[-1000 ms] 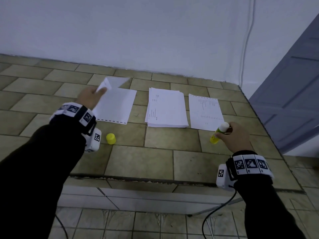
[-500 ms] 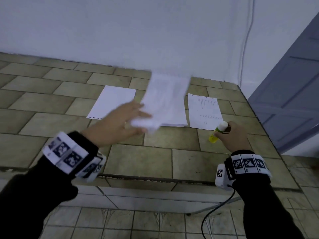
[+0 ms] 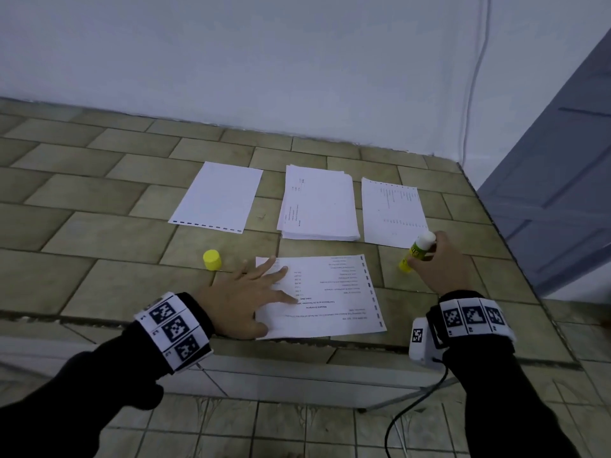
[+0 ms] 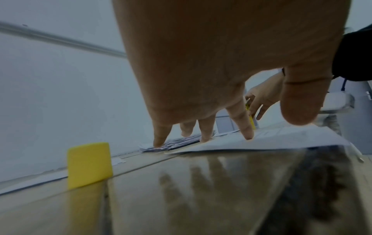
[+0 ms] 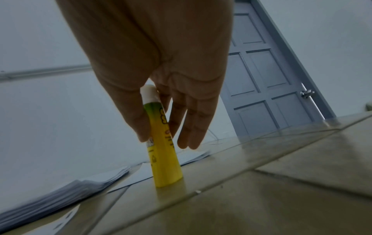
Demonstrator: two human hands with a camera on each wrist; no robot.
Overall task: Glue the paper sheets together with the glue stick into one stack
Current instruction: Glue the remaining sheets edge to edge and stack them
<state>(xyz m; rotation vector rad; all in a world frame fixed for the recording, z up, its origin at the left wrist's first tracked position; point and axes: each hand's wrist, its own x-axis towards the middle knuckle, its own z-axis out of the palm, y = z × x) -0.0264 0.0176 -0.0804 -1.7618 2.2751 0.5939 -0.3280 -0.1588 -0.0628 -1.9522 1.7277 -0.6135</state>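
Observation:
A printed sheet lies flat near the counter's front edge. My left hand rests on its left part with straight, spread fingers. My right hand grips the uncapped yellow glue stick, which stands tilted with its base on the tile, right of the sheet. Behind lie a blank sheet, a paper stack and a printed sheet. The yellow cap stands left of the near sheet.
The tiled counter ends in a front edge just under my wrists and meets a white wall behind. A grey door stands to the right. A cable hangs from my right wrist.
My left hand carried a printed sheet from the back of the counter to the front and laid it flat, fingers now spread on it. The right hand with the glue stick barely moved.

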